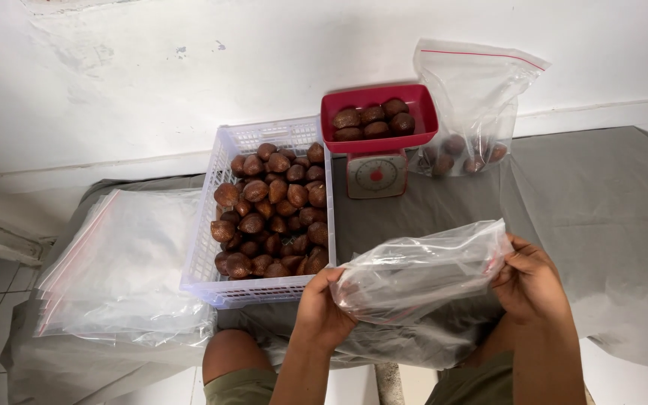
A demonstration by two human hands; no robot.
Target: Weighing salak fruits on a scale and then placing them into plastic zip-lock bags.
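**Rin:** Both hands pinched one clear plastic bag (418, 271) between them; the left hand (322, 309) closed on its lower end and the right hand (528, 281) gripped the upper end, fingers curled over the film. The bag lay slack and crinkled, hanging just above the grey cloth (609, 217) near the table's front edge.

**Sol:** And the textures around it?

**Rin:** Thin, glossy film, creased all over. Left of it stood a white lattice crate (204, 247), rectangular, heaped with brown, scaly, rounded fruit (275, 214). Behind, a red tray (421, 112) with a few more fruit sat on a small dial scale (376, 176). A second bag (478, 97) leaned upright against the white wall (151, 67), fruit in its bottom. A flat stack of empty bags (125, 262), red-edged, lay far left.

**Sol:** Anything hard to make out?

**Rin:** Whether the held bag was open at its mouth could not be told; the right hand hid that end. The person's knees showed below, cut off by the frame. The cloth hid the table itself.

**Sol:** Room?

**Rin:** Bare cloth stretched right of the hands and between the held bag and the scale; the crate's corner sat just beside the left hand.
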